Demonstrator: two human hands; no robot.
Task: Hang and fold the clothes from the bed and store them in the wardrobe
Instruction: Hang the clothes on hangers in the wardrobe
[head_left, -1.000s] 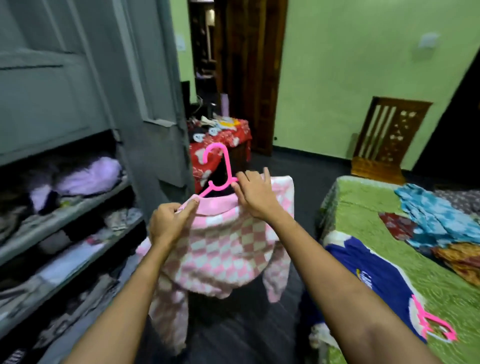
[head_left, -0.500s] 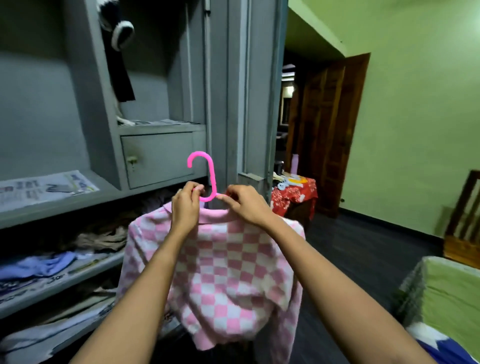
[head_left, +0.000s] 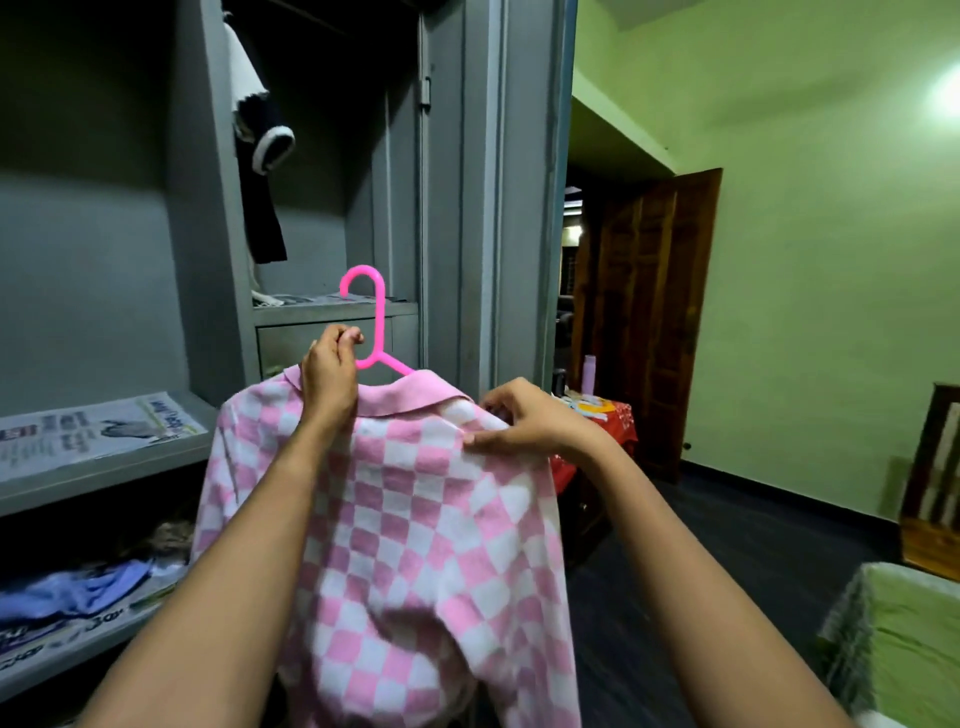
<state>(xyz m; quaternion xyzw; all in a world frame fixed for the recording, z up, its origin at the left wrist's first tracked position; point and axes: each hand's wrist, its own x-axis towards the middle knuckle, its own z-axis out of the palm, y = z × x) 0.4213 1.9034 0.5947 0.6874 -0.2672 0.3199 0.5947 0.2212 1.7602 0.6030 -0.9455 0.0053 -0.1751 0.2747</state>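
The left grip is clenched round the pink hanger just below its hook, at the fork where the arms spread. The right grip pinches the checked shirt at its right shoulder, thumb under the cloth and fingers over it. The shirt hangs from the hanger in the air, carried by nothing else. It is in front of the open wardrobe, toward the right end of its newspaper-lined shelf.

The step in hand looks like settling the shoulder before hanging. To do it well, draw that shoulder out until it sits over the end of the hanger's arm. Hold the left grip steady so the collar sits centred. Then lift the hook toward the rail, which is hidden in the dark above, near the dark garment.

The shirt is soft, in pink-and-white checks with a plain pink collar, and it bunches and creases lower down.
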